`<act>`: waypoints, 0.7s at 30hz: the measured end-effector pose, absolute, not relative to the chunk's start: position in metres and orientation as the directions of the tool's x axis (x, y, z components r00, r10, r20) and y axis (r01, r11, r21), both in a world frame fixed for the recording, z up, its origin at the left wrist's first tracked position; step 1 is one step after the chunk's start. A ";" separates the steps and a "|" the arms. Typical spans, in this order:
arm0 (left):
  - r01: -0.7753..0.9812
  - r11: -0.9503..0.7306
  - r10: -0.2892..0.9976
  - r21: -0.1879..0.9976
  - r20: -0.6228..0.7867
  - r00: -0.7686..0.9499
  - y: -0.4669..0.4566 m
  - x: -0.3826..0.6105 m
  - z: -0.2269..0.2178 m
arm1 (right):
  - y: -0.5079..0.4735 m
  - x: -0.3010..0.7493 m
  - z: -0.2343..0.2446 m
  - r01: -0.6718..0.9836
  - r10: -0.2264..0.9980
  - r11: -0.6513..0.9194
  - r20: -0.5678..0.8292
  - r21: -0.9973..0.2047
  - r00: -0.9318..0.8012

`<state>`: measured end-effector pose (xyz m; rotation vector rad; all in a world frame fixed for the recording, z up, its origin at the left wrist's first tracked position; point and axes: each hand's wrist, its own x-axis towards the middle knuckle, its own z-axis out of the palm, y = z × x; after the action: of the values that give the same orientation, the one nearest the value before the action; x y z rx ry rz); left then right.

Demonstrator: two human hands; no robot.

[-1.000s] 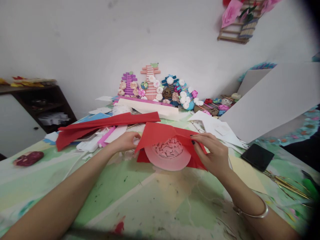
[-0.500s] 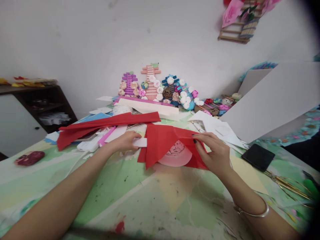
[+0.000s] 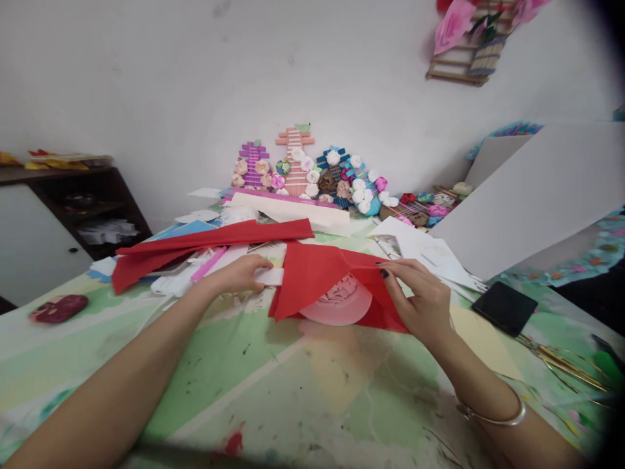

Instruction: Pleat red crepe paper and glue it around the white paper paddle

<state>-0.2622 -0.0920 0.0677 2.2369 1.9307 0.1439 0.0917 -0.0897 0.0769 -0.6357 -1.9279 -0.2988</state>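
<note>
My left hand (image 3: 249, 273) is closed round the short white handle of a round hand fan (image 3: 336, 312). The fan's pale, see-through disc bears a pink cut pattern and lies between folds of a red sheet (image 3: 310, 273), which hide where handle and disc join. My right hand (image 3: 420, 293) pinches the upper right part of this sheet, with thumb and fingers together. It holds the top layer raised over the fan, so the lower part of the disc shows.
Behind my left hand lies another folded red sheet (image 3: 219, 234) over white and pink pieces. A black flat box (image 3: 505, 307) and gold scissors (image 3: 566, 361) are at the right. Flower-decorated stick crafts (image 3: 297, 163) lean on the wall. A dark red pouch (image 3: 58, 308) lies left.
My left hand has drawn the fan slightly to the left, and the red sheet's left edge has shifted with it. My right hand has hardly moved.
</note>
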 end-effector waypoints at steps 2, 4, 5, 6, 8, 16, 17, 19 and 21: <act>0.972 -0.139 0.987 0.191 -0.058 0.152 -0.092 -0.264 0.068 | -0.089 0.092 0.077 0.563 0.302 0.823 0.900 -0.079 -0.314; 0.972 -0.150 0.985 0.182 -0.061 0.163 -0.091 -0.267 0.067 | -0.089 0.093 0.077 0.572 0.308 0.816 0.901 -0.086 -0.305; 0.971 -0.155 0.984 0.180 -0.058 0.167 -0.090 -0.268 0.066 | -0.089 0.093 0.077 0.575 0.311 0.814 0.901 -0.088 -0.302; 0.970 -0.160 0.984 0.182 -0.052 0.172 -0.090 -0.269 0.065 | -0.089 0.093 0.077 0.577 0.314 0.812 0.901 -0.092 -0.299; 0.968 -0.166 0.984 0.188 -0.035 0.175 -0.089 -0.269 0.064 | -0.090 0.092 0.077 0.579 0.328 0.808 0.899 -0.109 -0.290; 0.955 -0.235 0.970 0.182 -0.013 0.241 -0.089 -0.266 0.061 | -0.075 0.114 0.086 0.608 0.731 0.545 0.682 -0.577 -0.009; 0.953 -0.244 0.968 0.181 -0.009 0.250 -0.089 -0.266 0.060 | -0.067 0.121 0.087 0.667 0.785 0.431 0.618 -0.607 0.055; 0.940 -0.283 0.958 0.191 0.019 0.285 -0.088 -0.265 0.058 | -0.048 0.134 0.083 0.780 0.890 0.202 0.443 -0.592 0.106; 0.922 -0.329 0.944 0.206 0.048 0.326 -0.087 -0.265 0.057 | -0.032 0.143 0.075 0.796 0.978 -0.023 0.152 -0.605 0.144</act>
<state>-0.2648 -0.0870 0.0568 2.4402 1.7297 0.2393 0.1431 -0.0321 0.0750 -1.8607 -1.6944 0.4165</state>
